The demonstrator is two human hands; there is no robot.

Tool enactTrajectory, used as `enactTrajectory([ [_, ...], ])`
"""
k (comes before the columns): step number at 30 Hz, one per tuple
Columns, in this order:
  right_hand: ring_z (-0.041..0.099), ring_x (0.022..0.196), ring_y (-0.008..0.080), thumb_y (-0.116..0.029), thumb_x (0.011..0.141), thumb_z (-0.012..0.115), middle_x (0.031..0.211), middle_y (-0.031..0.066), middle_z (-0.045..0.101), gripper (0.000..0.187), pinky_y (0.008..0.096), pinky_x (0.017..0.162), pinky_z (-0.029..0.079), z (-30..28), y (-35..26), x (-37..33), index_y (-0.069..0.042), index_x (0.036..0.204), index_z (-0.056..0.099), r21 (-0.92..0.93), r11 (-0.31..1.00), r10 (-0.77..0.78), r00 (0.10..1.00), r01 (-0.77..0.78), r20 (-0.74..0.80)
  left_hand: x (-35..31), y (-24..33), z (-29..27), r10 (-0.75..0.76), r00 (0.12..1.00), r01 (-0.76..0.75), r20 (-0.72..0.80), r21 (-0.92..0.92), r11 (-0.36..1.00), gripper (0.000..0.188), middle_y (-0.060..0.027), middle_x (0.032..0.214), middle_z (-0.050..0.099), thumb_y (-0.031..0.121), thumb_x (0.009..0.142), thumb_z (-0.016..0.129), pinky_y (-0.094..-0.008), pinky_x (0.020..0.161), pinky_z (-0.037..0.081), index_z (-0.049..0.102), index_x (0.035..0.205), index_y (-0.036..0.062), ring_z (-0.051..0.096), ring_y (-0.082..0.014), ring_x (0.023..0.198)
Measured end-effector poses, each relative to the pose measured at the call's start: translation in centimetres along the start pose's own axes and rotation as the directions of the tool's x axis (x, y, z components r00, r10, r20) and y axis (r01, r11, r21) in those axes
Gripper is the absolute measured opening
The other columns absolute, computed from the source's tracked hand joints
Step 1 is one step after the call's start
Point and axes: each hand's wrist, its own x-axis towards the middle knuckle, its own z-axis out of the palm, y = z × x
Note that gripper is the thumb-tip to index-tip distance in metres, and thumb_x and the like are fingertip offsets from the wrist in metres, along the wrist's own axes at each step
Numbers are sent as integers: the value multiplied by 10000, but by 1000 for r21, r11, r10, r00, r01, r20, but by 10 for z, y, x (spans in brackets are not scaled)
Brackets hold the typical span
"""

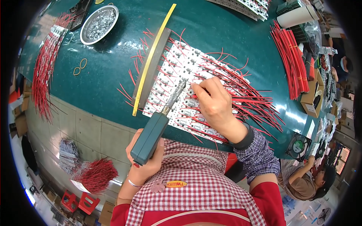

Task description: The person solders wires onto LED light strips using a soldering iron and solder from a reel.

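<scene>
My left hand is wrapped around the handle of a dark green soldering gun. Its foil-wrapped barrel slants up and right, the tip over a panel of white circuit boards. Beside that tip, my right hand is closed in a pinch at the board, near the end of a red wire; exactly what lies between the fingertips is hidden. Many red wires fan out to the right from the boards. A dark bar with a yellow strip along it rests across the panel's left side.
On the green table stand a metal bowl of shiny scraps, rubber bands and wired strips. Bundled red wires, a cardboard box and a small fan lie to the right. Another person sits at lower right.
</scene>
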Motion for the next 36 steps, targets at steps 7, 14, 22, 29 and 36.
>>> enactTrajectory([
  [7,554,792,237,-20,716,653,860,78,533,283,344,602,476,2,2,-1,17,996,671,14,1000,2,1000,-2,-9,-1,3,-2,-3,999,2,43,30,1000,188,-167,919,679,-79,765,712,-324,647,545,689,949,-42,676,-279,714],
  [14,554,836,252,-4,713,653,893,92,544,307,352,629,492,2,1,-3,29,1017,677,31,1000,2,1000,-3,13,5,10,0,54,997,-59,63,76,995,185,-138,916,665,-79,770,714,-308,644,529,670,946,-43,667,-241,710],
  [22,564,777,261,120,648,687,880,103,578,388,360,624,491,4,-2,-3,42,1028,700,24,1000,1,1000,0,-30,2,16,5,5,999,-5,33,17,1000,180,-132,897,659,-89,754,720,-312,648,525,657,914,-35,657,-252,707],
  [29,539,841,281,22,703,653,914,121,543,313,359,666,496,4,-2,-3,59,1014,661,-8,999,-31,1000,31,5,-2,10,5,57,997,-60,49,60,996,169,-160,930,687,-75,759,728,-320,694,552,674,918,-54,685,-291,742],
  [36,537,845,282,25,709,653,926,124,541,298,364,657,497,4,-2,-3,54,1005,654,-13,999,-41,999,41,7,-13,5,8,62,997,-62,-42,6,998,203,-184,961,703,-52,794,721,-325,688,560,698,995,-66,697,-285,749],
])
